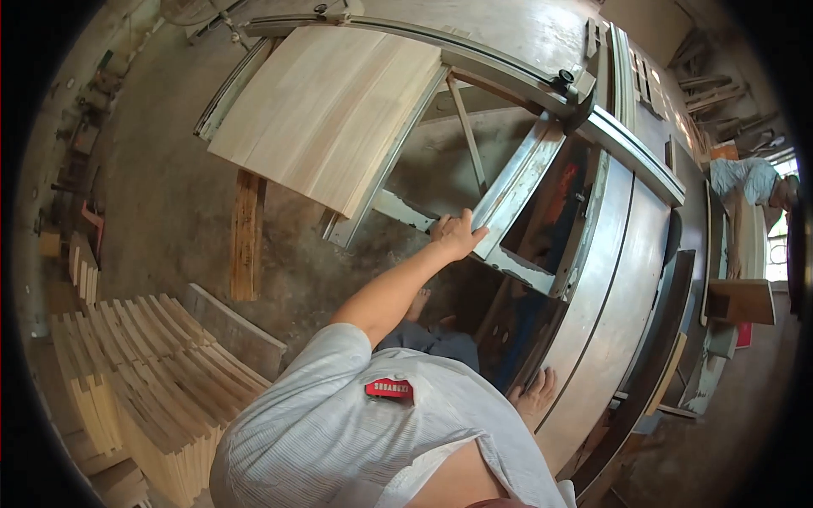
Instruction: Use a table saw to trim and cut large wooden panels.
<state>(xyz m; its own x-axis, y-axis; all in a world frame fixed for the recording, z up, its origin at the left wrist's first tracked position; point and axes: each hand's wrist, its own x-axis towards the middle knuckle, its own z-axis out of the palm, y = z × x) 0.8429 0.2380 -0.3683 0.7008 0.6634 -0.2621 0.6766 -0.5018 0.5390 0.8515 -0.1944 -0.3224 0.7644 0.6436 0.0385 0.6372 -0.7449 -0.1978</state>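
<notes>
My left hand (457,235) reaches forward with its fingers curled over the near end of the metal sliding frame (518,188) of a panel saw. Resting flat on the near edge of the steel saw table (605,317) is my right hand (535,396), its fingers spread and nothing in them. Ahead and to the left, a wide pale wooden panel (326,110), made of joined strips, lies on the frame. The panel's far edge is along the long metal fence (483,57).
Stacked wooden boards (161,364) stand at the lower left. An upright timber piece (247,237) is below the panel's near edge. A black-knobbed stop (566,80) sits on the fence. Another person (745,182) bends over boards at the far right.
</notes>
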